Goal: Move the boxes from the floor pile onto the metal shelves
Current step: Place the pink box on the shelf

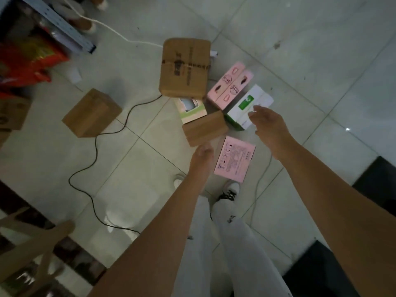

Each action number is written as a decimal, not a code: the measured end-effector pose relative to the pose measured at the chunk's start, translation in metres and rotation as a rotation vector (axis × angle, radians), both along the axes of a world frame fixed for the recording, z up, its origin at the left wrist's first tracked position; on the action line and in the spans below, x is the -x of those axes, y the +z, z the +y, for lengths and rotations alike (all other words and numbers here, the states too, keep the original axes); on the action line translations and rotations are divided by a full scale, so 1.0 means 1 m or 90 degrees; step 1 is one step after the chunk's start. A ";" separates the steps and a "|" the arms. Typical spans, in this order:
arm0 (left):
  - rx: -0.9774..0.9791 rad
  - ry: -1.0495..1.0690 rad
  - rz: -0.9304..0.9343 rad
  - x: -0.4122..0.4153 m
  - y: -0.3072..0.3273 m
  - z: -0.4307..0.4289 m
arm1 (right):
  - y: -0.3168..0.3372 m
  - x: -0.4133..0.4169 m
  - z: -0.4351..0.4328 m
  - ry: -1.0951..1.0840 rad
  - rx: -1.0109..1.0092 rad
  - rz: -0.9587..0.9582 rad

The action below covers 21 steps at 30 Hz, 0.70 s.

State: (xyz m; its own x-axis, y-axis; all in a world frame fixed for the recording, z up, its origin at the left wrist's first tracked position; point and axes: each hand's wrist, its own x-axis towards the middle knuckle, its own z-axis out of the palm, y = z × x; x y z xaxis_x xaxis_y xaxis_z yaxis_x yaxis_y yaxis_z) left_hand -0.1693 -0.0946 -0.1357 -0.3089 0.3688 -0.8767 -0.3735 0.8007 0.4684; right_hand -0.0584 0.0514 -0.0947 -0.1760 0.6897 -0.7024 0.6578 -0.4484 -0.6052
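Note:
A pile of boxes lies on the tiled floor below me. A large taped brown carton (184, 67) sits at the back, two pink boxes (230, 87) lie to its right, and a white and green box (244, 108) is further right. A small brown box (204, 127) and a pale green box (190, 110) lie in the middle, with a flat pink box (234, 158) nearest me. My left hand (201, 159) hangs empty just above the small brown box's near edge. My right hand (269, 127) reaches, fingers relaxed, over the white and green box. The grey metal shelf (57, 24) stands at top left.
A separate brown box (92, 113) sits alone to the left. A black cable (96, 151) and a white cable (120, 33) snake over the tiles. Red packages (27, 58) fill the shelf's foot. A wooden chair (27, 243) is at bottom left, dark mats (377, 174) at right.

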 end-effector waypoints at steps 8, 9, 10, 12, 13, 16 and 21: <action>0.103 0.020 -0.008 -0.029 -0.144 -0.046 | -0.144 -0.035 -0.033 -0.045 0.066 -0.122; 0.121 0.025 -0.008 -0.032 -0.158 -0.050 | -0.157 -0.036 -0.034 -0.036 0.068 -0.136; 0.132 0.029 -0.010 -0.034 -0.172 -0.055 | -0.171 -0.038 -0.035 -0.028 0.074 -0.146; 0.145 0.031 -0.025 -0.039 -0.192 -0.058 | -0.195 -0.041 -0.034 -0.007 0.075 -0.156; 0.148 0.043 -0.037 -0.041 -0.200 -0.058 | -0.206 -0.043 -0.033 0.003 0.068 -0.156; 0.150 0.092 -0.087 -0.046 -0.225 -0.051 | -0.235 -0.048 -0.030 0.027 0.061 -0.150; 0.167 0.126 -0.136 -0.046 -0.265 -0.046 | -0.280 -0.056 -0.027 0.066 0.032 -0.187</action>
